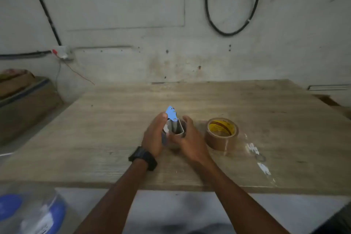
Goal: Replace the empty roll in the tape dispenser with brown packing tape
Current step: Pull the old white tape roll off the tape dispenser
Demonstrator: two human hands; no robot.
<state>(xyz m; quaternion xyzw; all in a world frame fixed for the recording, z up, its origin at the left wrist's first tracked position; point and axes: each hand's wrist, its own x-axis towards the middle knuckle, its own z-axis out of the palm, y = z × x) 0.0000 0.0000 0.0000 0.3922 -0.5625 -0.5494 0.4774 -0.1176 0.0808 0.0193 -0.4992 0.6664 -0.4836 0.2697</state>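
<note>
Tape dispenser point(172, 119) (blue plate on top, grey frame) stands upright mid-tabletop, an empty roll point(179, 129) in it, blurry. Left hand point(153, 137) cups the dispenser's left side, fingers curled against it; black watch point(143, 157) on that wrist. Right hand point(187, 138) wraps the empty roll from the right. Brown packing tape point(221, 134) lies flat just right of the right hand. Worn wooden tabletop point(95, 138), stained concrete wall point(133, 53) behind.
</note>
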